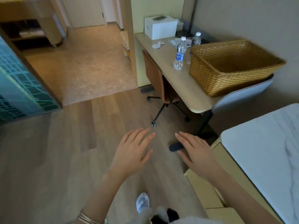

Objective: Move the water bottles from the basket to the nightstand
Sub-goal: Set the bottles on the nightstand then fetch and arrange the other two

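A woven wicker basket (pixel 226 73) sits at the near end of a long beige desk (pixel 181 84); the part of its inside that I can see holds nothing. Two clear water bottles stand on the desk left of the basket: one with a blue label (pixel 179 54) and one farther back (pixel 196 39), partly behind the rim. A marble-topped nightstand (pixel 262 151) is at the lower right. My left hand (pixel 131 152) and right hand (pixel 196 151) hover palm-down over the floor, fingers straight, holding nothing.
A brown office chair (pixel 159 88) is tucked under the desk, its wheeled base on the wood floor. A white box (pixel 160 29) and papers lie at the desk's far end. A grey padded seat (pixel 242 96) stands beyond the nightstand. A doorway opens at upper left.
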A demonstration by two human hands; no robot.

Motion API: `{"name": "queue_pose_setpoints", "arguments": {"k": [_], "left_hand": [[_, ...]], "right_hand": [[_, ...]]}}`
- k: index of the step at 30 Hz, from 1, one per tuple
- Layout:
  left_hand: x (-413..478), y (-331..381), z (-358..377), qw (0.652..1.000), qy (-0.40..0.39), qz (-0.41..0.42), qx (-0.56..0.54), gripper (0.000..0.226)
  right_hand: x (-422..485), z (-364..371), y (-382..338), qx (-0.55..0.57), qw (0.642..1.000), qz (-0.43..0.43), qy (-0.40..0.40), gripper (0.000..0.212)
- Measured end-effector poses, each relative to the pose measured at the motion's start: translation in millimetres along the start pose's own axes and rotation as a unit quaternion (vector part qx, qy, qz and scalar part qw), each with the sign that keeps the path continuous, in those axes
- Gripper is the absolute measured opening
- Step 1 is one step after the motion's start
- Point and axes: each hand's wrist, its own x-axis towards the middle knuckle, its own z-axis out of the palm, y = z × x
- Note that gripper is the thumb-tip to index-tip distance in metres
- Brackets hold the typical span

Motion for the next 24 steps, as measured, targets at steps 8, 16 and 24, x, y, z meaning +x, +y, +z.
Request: {"name": "queue_pose_setpoints", "arguments": {"k": [8, 16, 24], "left_hand": [[112.3, -78.8, 9.8, 0.999, -0.012, 0.039, -0.009, 0.048], [202.7, -142.0, 69.6, 0.997, -0.037, 0.056, -0.035, 0.046], [374.7, -209.9, 79.0, 0.995, -0.026, 0.089, -0.021, 0.046]], "right_hand": [[120.6, 16.5, 12.6, 0.001, 0.999, 0.053, 0.002, 0.058], [208.9, 64.9, 65.9, 0.026, 0.994, 0.073, -0.081, 0.059], [365.8, 57.9, 149.4, 0.037, 0.995, 0.096, 0.014, 0.058]]}}
